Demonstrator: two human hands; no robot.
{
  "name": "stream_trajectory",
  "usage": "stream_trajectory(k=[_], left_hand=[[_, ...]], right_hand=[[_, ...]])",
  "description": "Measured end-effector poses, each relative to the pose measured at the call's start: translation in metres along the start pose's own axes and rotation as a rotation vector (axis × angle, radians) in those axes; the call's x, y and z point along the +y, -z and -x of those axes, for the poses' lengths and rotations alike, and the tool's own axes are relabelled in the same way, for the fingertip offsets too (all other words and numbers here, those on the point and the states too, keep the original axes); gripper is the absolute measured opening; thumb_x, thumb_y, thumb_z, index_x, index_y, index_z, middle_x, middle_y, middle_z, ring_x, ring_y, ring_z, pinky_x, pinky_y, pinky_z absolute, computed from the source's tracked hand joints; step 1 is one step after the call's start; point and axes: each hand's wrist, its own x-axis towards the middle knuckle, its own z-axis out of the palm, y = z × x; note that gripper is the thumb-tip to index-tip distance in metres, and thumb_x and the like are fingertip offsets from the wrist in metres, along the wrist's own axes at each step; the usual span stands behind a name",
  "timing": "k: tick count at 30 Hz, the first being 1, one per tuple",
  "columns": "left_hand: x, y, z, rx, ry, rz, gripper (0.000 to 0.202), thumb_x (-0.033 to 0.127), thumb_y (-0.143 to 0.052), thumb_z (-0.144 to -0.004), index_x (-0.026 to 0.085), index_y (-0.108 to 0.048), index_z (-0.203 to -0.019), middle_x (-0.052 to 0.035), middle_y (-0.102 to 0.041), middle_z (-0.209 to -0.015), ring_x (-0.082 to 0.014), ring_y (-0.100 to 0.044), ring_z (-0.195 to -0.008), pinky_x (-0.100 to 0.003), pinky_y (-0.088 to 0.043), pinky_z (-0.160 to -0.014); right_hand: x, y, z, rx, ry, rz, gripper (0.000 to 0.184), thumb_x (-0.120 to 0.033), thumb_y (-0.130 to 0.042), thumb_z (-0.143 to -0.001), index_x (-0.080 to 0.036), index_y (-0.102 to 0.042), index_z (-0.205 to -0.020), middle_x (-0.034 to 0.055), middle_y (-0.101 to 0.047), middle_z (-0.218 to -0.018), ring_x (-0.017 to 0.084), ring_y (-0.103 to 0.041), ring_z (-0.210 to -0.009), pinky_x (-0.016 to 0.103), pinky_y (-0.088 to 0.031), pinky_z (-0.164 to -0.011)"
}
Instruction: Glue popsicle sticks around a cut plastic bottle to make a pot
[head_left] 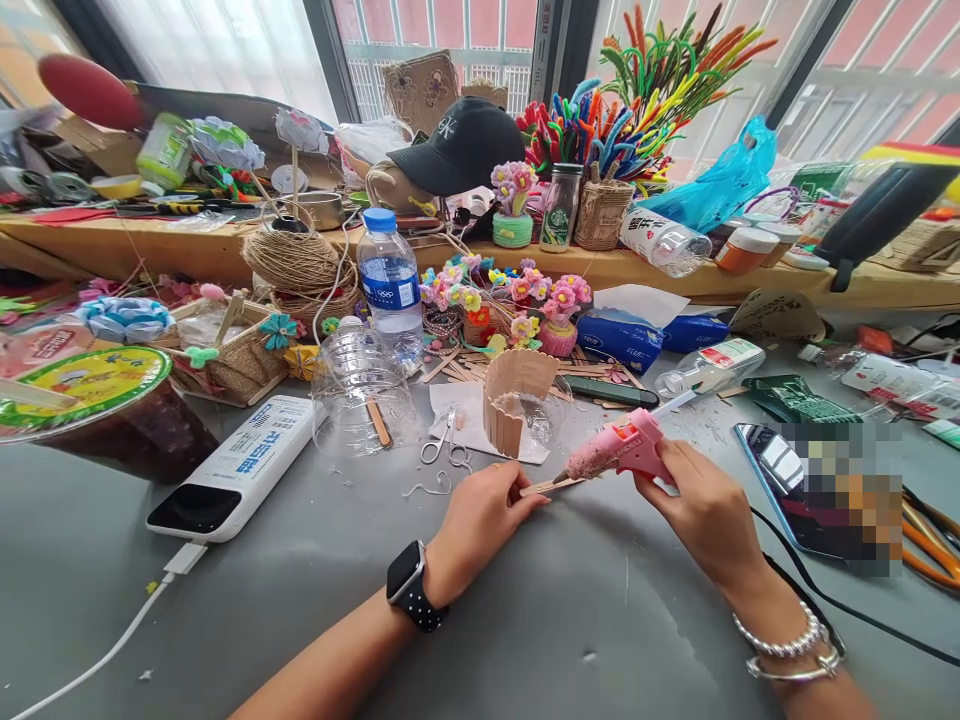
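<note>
Grey table (315, 600) under barred windows: near its front edge the left hand (480, 520) pinches a wooden stick (551, 486) flat so it stays steady, while the right hand (701, 505) clenches a pink glue gun (622, 447), nozzle tilted down onto it.

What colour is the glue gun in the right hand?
Pink. The glue gun in the right hand shows plainly in the head view.

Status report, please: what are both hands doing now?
Left hand pins wooden stick on grey table. Right hand grips pink glue gun, nozzle on stick. Scissors and stick-walled cup lie just beyond.
</note>
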Motion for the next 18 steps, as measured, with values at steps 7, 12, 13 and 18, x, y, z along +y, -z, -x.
stream_trajectory(k=[7, 12, 13, 18], left_hand=[[-0.0013, -0.0011, 0.0002, 0.01, -0.017, 0.009, 0.019, 0.035, -0.053, -0.077, 0.017, -0.055, -0.07, -0.0003, -0.061, -0.068, -0.0137, -0.053, -0.062, -0.023, -0.036, -0.055], [-0.0007, -0.0011, 0.0001, 0.013, -0.015, 0.012, 0.019, 0.035, -0.054, -0.077, 0.017, -0.055, -0.069, 0.0, -0.061, -0.068, -0.0137, -0.053, -0.062, -0.023, -0.036, -0.055], [-0.0006, -0.001, 0.0002, 0.011, -0.013, 0.011, 0.019, 0.034, -0.054, -0.077, 0.017, -0.055, -0.069, -0.0001, -0.061, -0.068, -0.0136, -0.053, -0.062, -0.023, -0.036, -0.055], [0.0, -0.0005, 0.0003, 0.003, -0.005, 0.007, 0.019, 0.034, -0.054, -0.077, 0.017, -0.055, -0.07, -0.0005, -0.061, -0.069, -0.0137, -0.052, -0.062, -0.024, -0.036, -0.055]], right_hand=[[-0.0001, 0.0013, -0.0006, -0.013, -0.01, -0.003, 0.035, -0.022, -0.045, -0.081, -0.014, -0.047, -0.115, 0.0033, -0.058, -0.07, 0.015, -0.056, -0.062, 0.025, -0.042, -0.055], [0.0016, 0.0022, -0.001, 0.0, 0.012, 0.019, 0.038, -0.02, -0.045, -0.081, -0.014, -0.044, -0.118, 0.0022, -0.058, -0.068, 0.015, -0.055, -0.06, 0.025, -0.041, -0.054], [0.0019, 0.0026, -0.0011, 0.001, 0.014, 0.026, 0.037, -0.02, -0.045, -0.081, -0.014, -0.045, -0.117, 0.0021, -0.058, -0.069, 0.015, -0.054, -0.06, 0.025, -0.04, -0.054], [0.0029, 0.0037, -0.0005, -0.011, -0.019, 0.05, 0.022, -0.021, -0.044, -0.08, -0.012, -0.055, -0.098, 0.0033, -0.057, -0.066, 0.015, -0.054, -0.058, 0.025, -0.038, -0.053]])
